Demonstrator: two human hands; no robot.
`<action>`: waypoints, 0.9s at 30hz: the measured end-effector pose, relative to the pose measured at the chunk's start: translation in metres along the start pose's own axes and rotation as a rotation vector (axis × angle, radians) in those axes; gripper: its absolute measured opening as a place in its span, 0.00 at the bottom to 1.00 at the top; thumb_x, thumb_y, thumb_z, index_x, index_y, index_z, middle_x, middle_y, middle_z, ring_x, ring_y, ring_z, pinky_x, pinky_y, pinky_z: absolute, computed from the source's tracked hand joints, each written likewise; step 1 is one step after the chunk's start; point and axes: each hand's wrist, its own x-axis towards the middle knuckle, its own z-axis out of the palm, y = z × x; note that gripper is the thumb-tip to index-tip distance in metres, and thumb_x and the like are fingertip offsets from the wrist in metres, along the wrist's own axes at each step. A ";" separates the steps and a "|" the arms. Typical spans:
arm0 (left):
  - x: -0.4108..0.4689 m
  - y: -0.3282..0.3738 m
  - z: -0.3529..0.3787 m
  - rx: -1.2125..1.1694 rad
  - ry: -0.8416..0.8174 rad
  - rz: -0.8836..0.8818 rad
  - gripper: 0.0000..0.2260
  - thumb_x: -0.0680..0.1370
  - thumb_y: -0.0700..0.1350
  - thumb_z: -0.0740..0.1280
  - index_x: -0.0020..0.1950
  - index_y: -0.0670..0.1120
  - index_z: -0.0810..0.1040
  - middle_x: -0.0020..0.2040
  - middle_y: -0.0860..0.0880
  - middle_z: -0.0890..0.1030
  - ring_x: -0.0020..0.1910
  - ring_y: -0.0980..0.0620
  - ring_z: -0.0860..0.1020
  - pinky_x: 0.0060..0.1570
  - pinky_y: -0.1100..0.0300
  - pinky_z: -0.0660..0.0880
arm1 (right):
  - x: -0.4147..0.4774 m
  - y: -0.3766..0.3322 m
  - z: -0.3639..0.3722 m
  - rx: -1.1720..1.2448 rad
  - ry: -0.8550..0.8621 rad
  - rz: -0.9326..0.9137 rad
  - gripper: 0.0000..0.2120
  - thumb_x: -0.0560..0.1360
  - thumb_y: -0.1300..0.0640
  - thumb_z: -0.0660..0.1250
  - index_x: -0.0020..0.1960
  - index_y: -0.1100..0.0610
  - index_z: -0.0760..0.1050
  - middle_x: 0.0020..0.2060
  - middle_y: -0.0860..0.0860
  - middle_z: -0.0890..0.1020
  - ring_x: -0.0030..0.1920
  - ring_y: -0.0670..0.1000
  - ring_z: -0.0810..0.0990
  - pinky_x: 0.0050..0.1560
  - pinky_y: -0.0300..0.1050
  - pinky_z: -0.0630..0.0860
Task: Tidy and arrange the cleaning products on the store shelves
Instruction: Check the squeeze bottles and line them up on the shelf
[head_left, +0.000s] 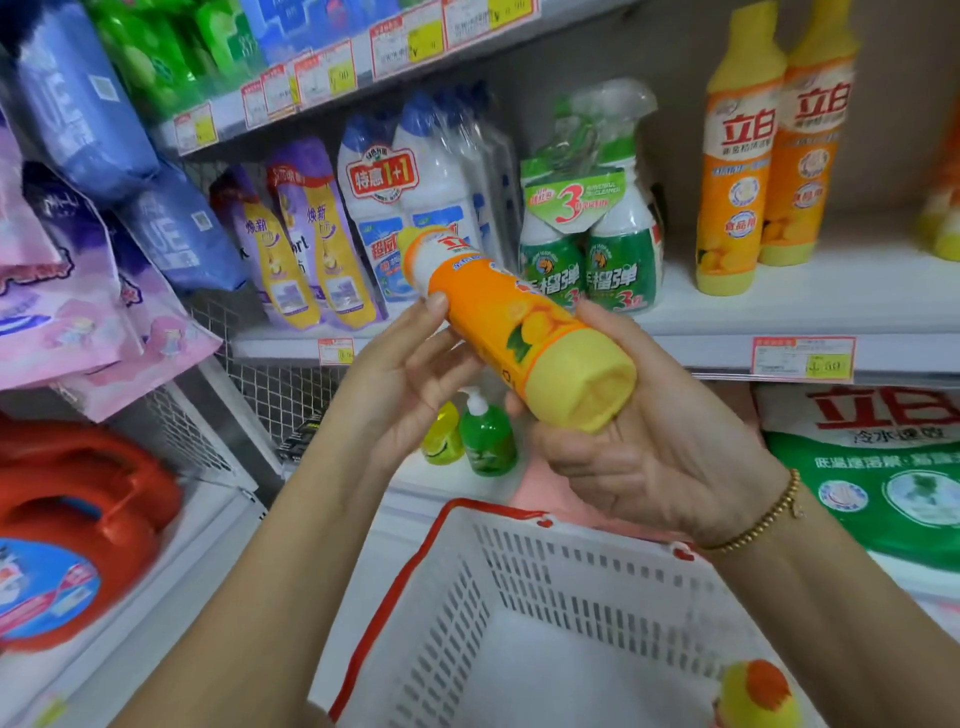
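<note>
An orange and yellow dish-soap bottle (519, 325) lies tilted in the air in front of the middle shelf, its yellow base towards me. My right hand (639, 447) grips it from below near the base. My left hand (410, 374) holds the upper part, thumb on the orange label. Two matching bottles (763, 150) stand upright on the right of the white shelf (831, 296). A further bottle (756, 696) of the same kind lies in the basket at the lower right.
A white basket with red rim (467, 525) sits below my hands. Green spray-bottle packs (592, 234), white cleaner bottles (410, 208) and purple refill pouches (306, 244) fill the shelf's left. Detergent bags (78, 291) lean at left, a red jug (72, 519) below, green pump bottle (485, 436) lower.
</note>
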 end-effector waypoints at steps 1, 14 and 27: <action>0.000 0.000 0.001 -0.003 -0.004 -0.011 0.18 0.71 0.46 0.70 0.57 0.40 0.75 0.54 0.38 0.80 0.49 0.45 0.81 0.50 0.55 0.81 | 0.000 0.000 0.001 0.001 0.002 -0.005 0.31 0.70 0.34 0.55 0.46 0.64 0.71 0.22 0.56 0.74 0.15 0.46 0.69 0.15 0.32 0.66; -0.005 -0.019 0.096 0.305 -0.270 -0.117 0.19 0.66 0.50 0.69 0.55 0.47 0.77 0.44 0.48 0.85 0.41 0.52 0.84 0.37 0.58 0.80 | -0.091 -0.019 -0.044 -0.544 0.310 -0.175 0.26 0.66 0.45 0.76 0.56 0.61 0.79 0.48 0.59 0.82 0.45 0.54 0.79 0.43 0.42 0.79; 0.042 -0.077 0.277 0.445 -0.454 0.355 0.23 0.66 0.33 0.77 0.57 0.47 0.76 0.53 0.52 0.83 0.51 0.58 0.82 0.50 0.63 0.79 | -0.197 -0.081 -0.126 -1.166 1.469 -0.859 0.13 0.71 0.55 0.73 0.56 0.50 0.80 0.50 0.47 0.83 0.47 0.46 0.80 0.51 0.41 0.77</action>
